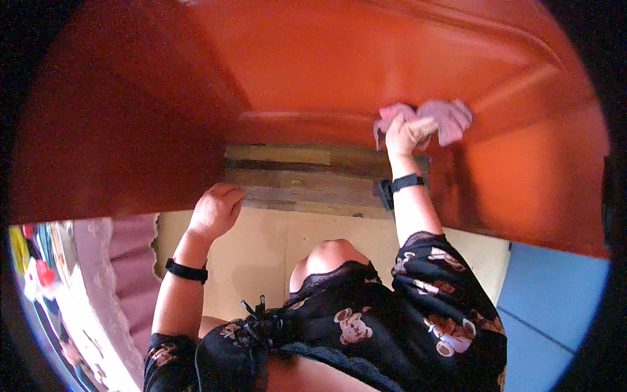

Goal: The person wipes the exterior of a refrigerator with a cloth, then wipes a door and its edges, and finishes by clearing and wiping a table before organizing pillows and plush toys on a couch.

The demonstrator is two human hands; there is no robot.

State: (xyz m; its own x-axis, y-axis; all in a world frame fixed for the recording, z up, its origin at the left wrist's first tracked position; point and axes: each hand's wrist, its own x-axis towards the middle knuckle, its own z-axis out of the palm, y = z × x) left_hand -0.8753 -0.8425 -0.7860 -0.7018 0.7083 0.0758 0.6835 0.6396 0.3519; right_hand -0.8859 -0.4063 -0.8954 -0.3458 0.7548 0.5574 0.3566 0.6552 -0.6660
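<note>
My right hand (406,134) is closed around a bunched pink cloth (450,120), which lies against the lower part of a glossy red-brown wooden panel (313,63). The cloth spreads out on both sides of my fingers. My left hand (219,208) hangs lower and to the left, in front of the dark side of the same piece, with its fingers loosely bent and no object visible in it. Both wrists wear black bands.
Under the panel lies a strip of wood-patterned flooring (294,181), with a plain beige surface (245,245) nearer me. Pink ruffled fabric (134,269) hangs at the left, beside colourful items. A blue surface (548,294) is at the lower right.
</note>
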